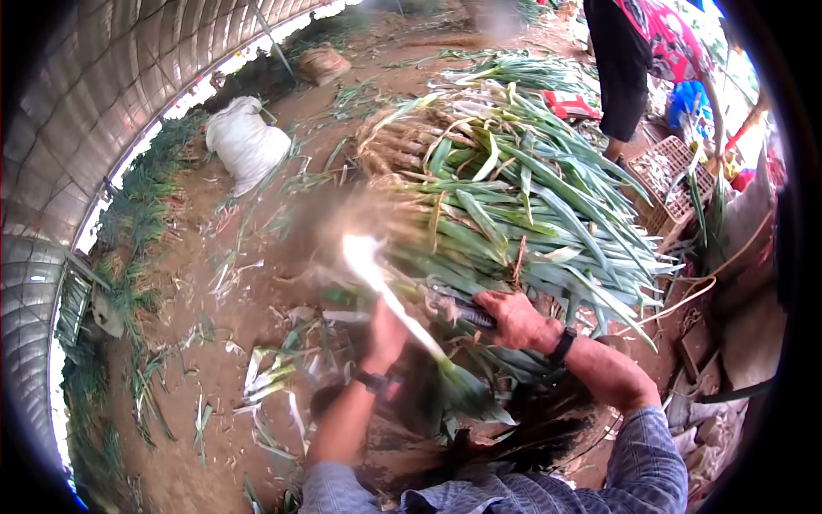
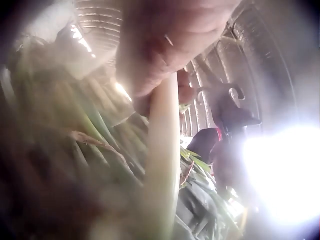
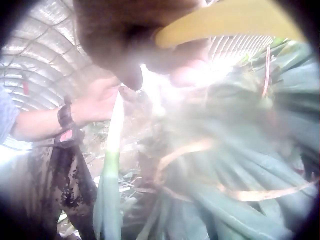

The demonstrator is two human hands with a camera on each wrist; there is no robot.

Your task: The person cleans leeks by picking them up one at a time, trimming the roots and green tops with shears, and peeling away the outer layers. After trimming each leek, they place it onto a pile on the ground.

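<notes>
My left hand (image 1: pixel 387 332) grips a long green onion (image 1: pixel 411 323) around its white shaft, the green leaves trailing down toward my lap. Its root end is lost in a bright, brownish blur. In the left wrist view, the pale shaft (image 2: pixel 162 150) comes out from under my curled fingers (image 2: pixel 167 42). My right hand (image 1: pixel 518 319) holds a dark-handled tool that looks like an air blow gun (image 1: pixel 471 313), its front end beside the onion. A yellow hose (image 3: pixel 225 22) runs out by this hand in the right wrist view.
A large heap of green onions (image 1: pixel 531 197) lies ahead, roots toward the left. A white sack (image 1: pixel 247 144) stands on the dirt floor, which is strewn with peeled leaves. Plastic crates (image 1: pixel 672 184) sit at right, near another person bending (image 1: pixel 629 68). A curved wall rises at left.
</notes>
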